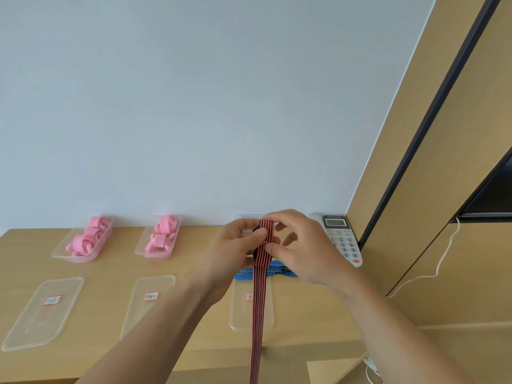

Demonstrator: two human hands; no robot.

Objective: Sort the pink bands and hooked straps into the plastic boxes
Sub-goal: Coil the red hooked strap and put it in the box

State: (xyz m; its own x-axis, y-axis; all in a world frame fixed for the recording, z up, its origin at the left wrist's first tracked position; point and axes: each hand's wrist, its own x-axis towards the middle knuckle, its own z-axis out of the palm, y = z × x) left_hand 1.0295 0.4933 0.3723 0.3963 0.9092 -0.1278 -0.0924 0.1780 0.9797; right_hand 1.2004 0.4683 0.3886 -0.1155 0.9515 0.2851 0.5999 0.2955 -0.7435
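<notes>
A red-and-black striped strap [258, 300] hangs from my two hands down past the desk's front edge. My left hand [235, 250] pinches its folded top from the left, beside a black hook. My right hand [302, 245] pinches the same fold from the right. Below my hands a blue-and-black striped strap [279, 271] lies on the desk. Two clear plastic boxes at the back hold pink bands: the left box [83, 241] and the middle box [158, 239]. A third box behind my hands is mostly hidden.
Three clear lids with red-edged labels lie flat on the wooden desk: left lid [41, 311], middle lid [149, 297], right lid [250, 309]. A white desk phone [342, 239] stands at the back right, beside a wooden cabinet [443, 189]. A white cord [440, 261] hangs there.
</notes>
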